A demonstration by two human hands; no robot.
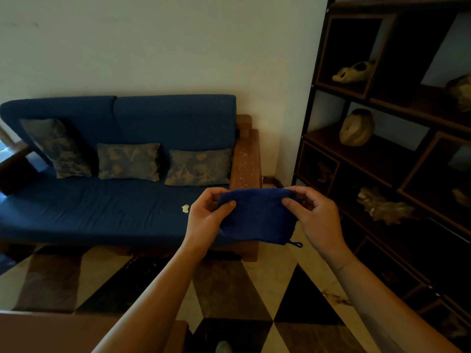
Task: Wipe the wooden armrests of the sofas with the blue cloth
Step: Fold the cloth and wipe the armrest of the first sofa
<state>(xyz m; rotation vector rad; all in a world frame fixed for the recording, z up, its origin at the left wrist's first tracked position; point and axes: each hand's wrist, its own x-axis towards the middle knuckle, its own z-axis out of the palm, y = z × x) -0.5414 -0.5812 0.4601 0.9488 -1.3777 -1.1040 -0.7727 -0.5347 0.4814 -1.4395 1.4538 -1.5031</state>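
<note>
A folded blue cloth (257,216) hangs in the air in front of me, held up by its top corners. My left hand (207,215) pinches its left corner and my right hand (316,217) pinches its right corner. Behind the cloth stands a blue sofa (107,207). Its right wooden armrest (246,161) is speckled with pale crumbs, and its near end is hidden by the cloth. A left wooden armrest (15,154) shows at the frame's left edge.
Three patterned cushions (128,161) lean on the sofa back, and a pale scrap (185,208) lies on the seat. A dark shelf unit (397,138) with ornaments fills the right side. A wooden table edge (63,329) is at the bottom left. The floor is tiled.
</note>
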